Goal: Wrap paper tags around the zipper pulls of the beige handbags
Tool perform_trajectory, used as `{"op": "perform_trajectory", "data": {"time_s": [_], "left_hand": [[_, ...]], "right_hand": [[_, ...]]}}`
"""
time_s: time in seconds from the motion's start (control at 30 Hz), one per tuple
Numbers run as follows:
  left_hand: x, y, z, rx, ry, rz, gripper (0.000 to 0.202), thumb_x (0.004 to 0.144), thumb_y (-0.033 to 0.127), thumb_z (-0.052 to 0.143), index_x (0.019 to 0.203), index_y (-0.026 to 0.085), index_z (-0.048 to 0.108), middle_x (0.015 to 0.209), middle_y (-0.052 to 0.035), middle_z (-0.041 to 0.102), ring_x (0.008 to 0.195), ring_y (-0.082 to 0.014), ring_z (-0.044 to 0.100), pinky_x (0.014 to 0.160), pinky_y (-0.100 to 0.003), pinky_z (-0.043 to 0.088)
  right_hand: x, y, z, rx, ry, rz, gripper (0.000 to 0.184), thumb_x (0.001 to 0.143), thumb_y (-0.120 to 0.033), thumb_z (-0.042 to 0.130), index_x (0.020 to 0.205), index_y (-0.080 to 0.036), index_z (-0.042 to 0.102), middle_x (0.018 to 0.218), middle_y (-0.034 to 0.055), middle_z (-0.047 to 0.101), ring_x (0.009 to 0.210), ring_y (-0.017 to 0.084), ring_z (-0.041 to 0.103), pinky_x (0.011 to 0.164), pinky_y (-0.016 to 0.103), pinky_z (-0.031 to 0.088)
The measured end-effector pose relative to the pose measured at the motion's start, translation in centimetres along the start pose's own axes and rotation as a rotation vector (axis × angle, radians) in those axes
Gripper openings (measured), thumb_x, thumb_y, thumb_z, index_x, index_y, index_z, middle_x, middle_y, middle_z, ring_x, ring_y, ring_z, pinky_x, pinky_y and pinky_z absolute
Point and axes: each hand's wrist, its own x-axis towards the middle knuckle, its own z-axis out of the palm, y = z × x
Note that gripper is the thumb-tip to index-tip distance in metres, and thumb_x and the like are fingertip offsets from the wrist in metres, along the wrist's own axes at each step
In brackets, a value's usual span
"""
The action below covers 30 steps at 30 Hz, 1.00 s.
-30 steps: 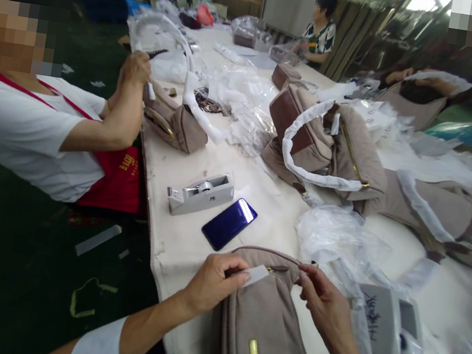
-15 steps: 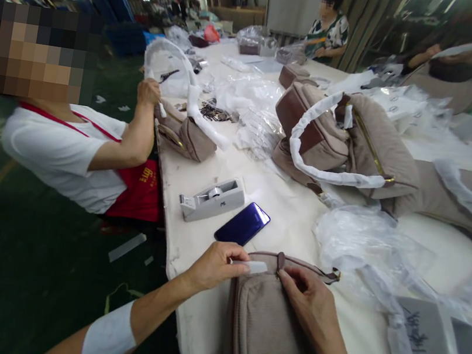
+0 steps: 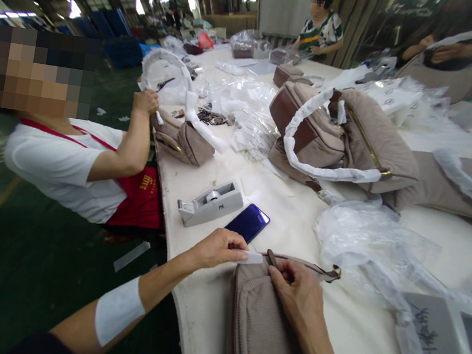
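Observation:
A taupe fabric bag (image 3: 262, 329) with a gold metal bar lies in front of me on the white table (image 3: 293, 209). My left hand (image 3: 216, 248) pinches a small white strip (image 3: 252, 257) at the bag's top left corner. My right hand (image 3: 296, 289) is closed on the bag's top edge, beside the brown zipper pull (image 3: 271, 258). Both hands sit close together at the zipper end.
A grey tape dispenser (image 3: 209, 202) and a blue phone (image 3: 248, 222) lie just beyond my hands. Clear plastic wrap (image 3: 364, 237) lies right, more taupe bags (image 3: 348, 140) behind it. A seated person in a white shirt (image 3: 69, 164) works at left; another person stands at the far end.
The view has shifted slightly. My right hand moved left along the bag's top edge toward the zipper pull. My left hand keeps its pinch on the white strip.

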Motion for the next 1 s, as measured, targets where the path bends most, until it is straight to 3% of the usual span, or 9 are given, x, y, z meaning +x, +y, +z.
{"op": "perform_trajectory", "data": {"time_s": [0.17, 0.43, 1.0], "left_hand": [[1.3, -0.2, -0.6, -0.018, -0.074, -0.049, 0.026, 0.072, 0.036, 0.066, 0.077, 0.011, 0.067, 0.064, 0.0002, 0.061, 0.058, -0.0101, 0.050, 0.057, -0.020, 0.038], [2.4, 0.8, -0.8, 0.045, -0.122, -0.038, 0.024, 0.072, 0.035, 0.066, 0.076, 0.012, 0.069, 0.061, 0.0018, 0.058, 0.057, -0.0090, 0.046, 0.055, -0.019, 0.035], [2.8, 1.1, -1.1, 0.028, -0.127, -0.145, 0.037, 0.065, 0.047, 0.068, 0.069, 0.011, 0.063, 0.054, 0.0032, 0.050, 0.049, -0.0069, 0.040, 0.045, -0.018, 0.032]], "right_hand": [[-0.6, 0.7, 0.5, 0.124, 0.059, -0.114, 0.022, 0.080, -0.037, 0.052, 0.081, -0.021, 0.067, 0.080, 0.0044, 0.067, 0.078, 0.023, 0.058, 0.072, 0.035, 0.041], [-0.8, 0.9, 0.6, 0.139, 0.094, -0.152, 0.018, 0.079, -0.031, 0.055, 0.082, -0.020, 0.069, 0.080, 0.0054, 0.067, 0.077, 0.024, 0.058, 0.072, 0.036, 0.041], [-1.2, 0.9, 0.9, 0.064, 0.145, -0.242, 0.015, 0.082, -0.028, 0.055, 0.083, -0.018, 0.067, 0.079, 0.0058, 0.065, 0.076, 0.023, 0.055, 0.072, 0.035, 0.039]]}}
